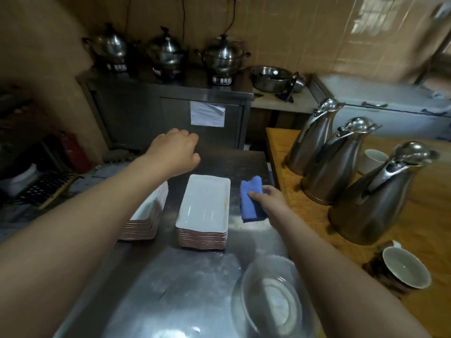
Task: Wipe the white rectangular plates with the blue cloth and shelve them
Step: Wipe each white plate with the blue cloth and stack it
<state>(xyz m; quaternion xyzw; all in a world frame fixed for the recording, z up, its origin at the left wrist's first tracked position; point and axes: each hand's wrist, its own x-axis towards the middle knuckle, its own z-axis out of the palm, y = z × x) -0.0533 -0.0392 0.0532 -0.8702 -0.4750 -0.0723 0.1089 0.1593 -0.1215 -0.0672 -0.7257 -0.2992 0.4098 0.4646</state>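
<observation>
A person's right hand (271, 198) grips a folded blue cloth (250, 201), fingers closed on its right edge, with the cloth lying on a brushed steel table (195, 289). The left hand (174, 152) hovers farther out above the table, fingers loosely bent, holding nothing. Just left of the cloth stands a stack of white rectangular plates (203, 203) with brownish undersides. A second similar stack (146, 215) sits beside it, half hidden by the left forearm. The glazed plates look stiff, slick and easy to chip, and a whole stack would be heavy, so each is best lifted singly by its long edges. The cloth looks soft and light. Nearer the viewer sits a clear glass bowl (271, 296). To the right, a wooden counter (415, 215) carries three steel jugs (314, 142)
</observation>
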